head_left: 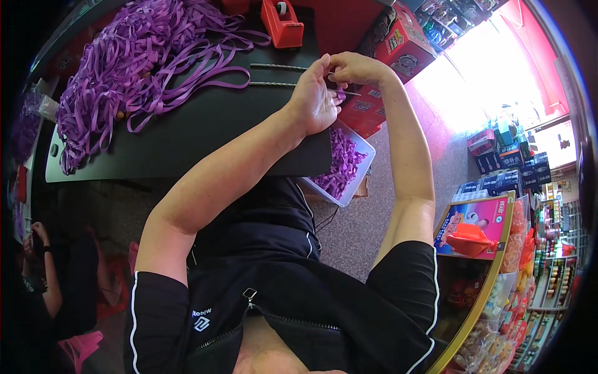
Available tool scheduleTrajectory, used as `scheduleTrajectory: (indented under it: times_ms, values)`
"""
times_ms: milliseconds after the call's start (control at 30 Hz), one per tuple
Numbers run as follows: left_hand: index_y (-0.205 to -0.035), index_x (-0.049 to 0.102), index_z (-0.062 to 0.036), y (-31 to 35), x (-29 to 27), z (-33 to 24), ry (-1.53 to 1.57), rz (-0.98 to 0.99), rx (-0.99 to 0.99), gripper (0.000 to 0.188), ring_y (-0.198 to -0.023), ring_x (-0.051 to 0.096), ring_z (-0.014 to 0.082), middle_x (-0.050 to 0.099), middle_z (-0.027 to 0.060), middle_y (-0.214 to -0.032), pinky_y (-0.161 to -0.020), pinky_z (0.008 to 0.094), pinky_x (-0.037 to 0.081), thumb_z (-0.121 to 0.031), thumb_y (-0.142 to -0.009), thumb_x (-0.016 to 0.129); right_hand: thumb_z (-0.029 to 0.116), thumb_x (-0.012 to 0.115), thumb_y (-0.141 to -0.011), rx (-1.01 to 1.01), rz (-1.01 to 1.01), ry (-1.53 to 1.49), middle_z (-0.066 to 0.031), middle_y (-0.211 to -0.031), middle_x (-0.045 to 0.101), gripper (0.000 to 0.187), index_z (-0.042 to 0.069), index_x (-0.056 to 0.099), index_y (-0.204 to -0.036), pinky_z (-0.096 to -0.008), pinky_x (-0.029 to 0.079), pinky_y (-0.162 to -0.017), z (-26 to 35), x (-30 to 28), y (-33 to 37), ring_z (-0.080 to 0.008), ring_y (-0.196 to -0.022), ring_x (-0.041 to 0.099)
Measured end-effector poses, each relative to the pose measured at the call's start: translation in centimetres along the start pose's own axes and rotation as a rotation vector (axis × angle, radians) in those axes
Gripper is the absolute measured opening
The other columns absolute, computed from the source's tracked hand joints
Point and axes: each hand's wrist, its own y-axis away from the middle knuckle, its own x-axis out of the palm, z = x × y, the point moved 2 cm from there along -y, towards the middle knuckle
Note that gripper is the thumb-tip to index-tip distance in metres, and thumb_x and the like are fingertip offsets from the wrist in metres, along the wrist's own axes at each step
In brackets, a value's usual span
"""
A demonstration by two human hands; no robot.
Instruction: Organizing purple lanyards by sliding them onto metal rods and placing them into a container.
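Two thin twisted metal rods (274,83) run side by side across the right end of the dark table. At their right ends, my left hand (311,100) curls palm-up, a small piece of purple ribbon (341,94) at its fingertips. My right hand (358,68) bends over from the right, fingers pinched together close to the left fingertips and the rods. Whatever the right fingers grip is hidden. Left of the rods lies a large tangled heap of purple ribbon loops (149,56). Below my hands, a pale plastic bin (367,159) holds many small purple ribbon pieces (341,165).
A red tape dispenser (283,25) stands at the table's (205,137) back edge. Red boxes (405,43) are stacked beyond my right hand. A glass display case (486,280) flanks my right side. Another person (47,268) sits at the lower left, near a pink stool (81,346).
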Motion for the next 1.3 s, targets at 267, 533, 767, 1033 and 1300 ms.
scheduleTrajectory:
  times_ms: [267, 533, 767, 1033, 1300]
  values:
    - [-0.148, -0.001, -0.0228, 0.0, 0.2, 0.1, 0.033, -0.06, 0.021, 0.083, -0.14, -0.008, 0.0395, -0.007, 0.0312, -0.148, -0.111, 0.0468, -0.01, -0.059, -0.088, 0.042, 0.006, 0.054, -0.072, 0.077, -0.022, -0.045, -0.0093, -0.085, 0.063, 0.034, -0.001, 0.062, -0.104, -0.0299, 0.046, -0.069, -0.3, 0.2, -0.8, -0.0165, -0.071, 0.057]
    - [-0.146, -0.013, -0.0218, 0.5, 0.7, 0.0, 0.051, -0.082, 0.018, 0.094, -0.139, -0.01, 0.0408, -0.014, 0.0342, -0.145, -0.11, 0.047, -0.011, -0.061, -0.085, 0.046, 0.01, 0.05, -0.084, 0.085, -0.033, -0.173, -0.0021, -0.066, 0.055, 0.023, -0.002, 0.054, -0.103, -0.0248, 0.039, -0.057, -2.3, 0.3, 2.2, -0.0102, -0.059, 0.049]
    - [-0.146, -0.013, -0.0227, 0.4, 0.5, 0.1, 0.07, -0.076, 0.026, 0.096, -0.139, -0.01, 0.0418, -0.014, 0.0351, -0.145, -0.11, 0.0469, -0.012, -0.061, -0.084, 0.048, 0.023, 0.061, -0.082, 0.106, -0.313, -0.119, -0.0072, -0.066, 0.063, 0.028, -0.001, 0.062, -0.096, -0.0283, 0.045, -0.055, -4.7, 1.6, 2.4, -0.0144, -0.059, 0.058]
    - [-0.147, -0.011, -0.0224, 0.6, 1.0, 0.3, 0.061, -0.097, 0.031, 0.097, -0.139, -0.008, 0.0421, -0.011, 0.0348, -0.146, -0.11, 0.0473, -0.011, -0.062, -0.083, 0.05, 0.032, 0.064, -0.081, 0.29, -0.523, -0.137, -0.0071, -0.069, 0.065, 0.031, 0.002, 0.071, -0.088, -0.0293, 0.047, -0.059, -7.5, 2.0, 4.9, -0.0147, -0.06, 0.058]
    - [-0.147, -0.011, -0.0208, 0.7, 1.2, 0.2, 0.039, -0.093, 0.04, 0.096, -0.139, -0.002, 0.0423, -0.007, 0.0347, -0.146, -0.11, 0.0485, -0.011, -0.062, -0.084, 0.049, 0.035, 0.067, -0.081, 0.173, -0.481, -0.559, -0.0063, -0.086, 0.069, 0.038, 0.0, 0.071, -0.093, -0.0262, 0.043, -0.077, -8.9, 3.9, 3.7, -0.0131, -0.082, 0.059]
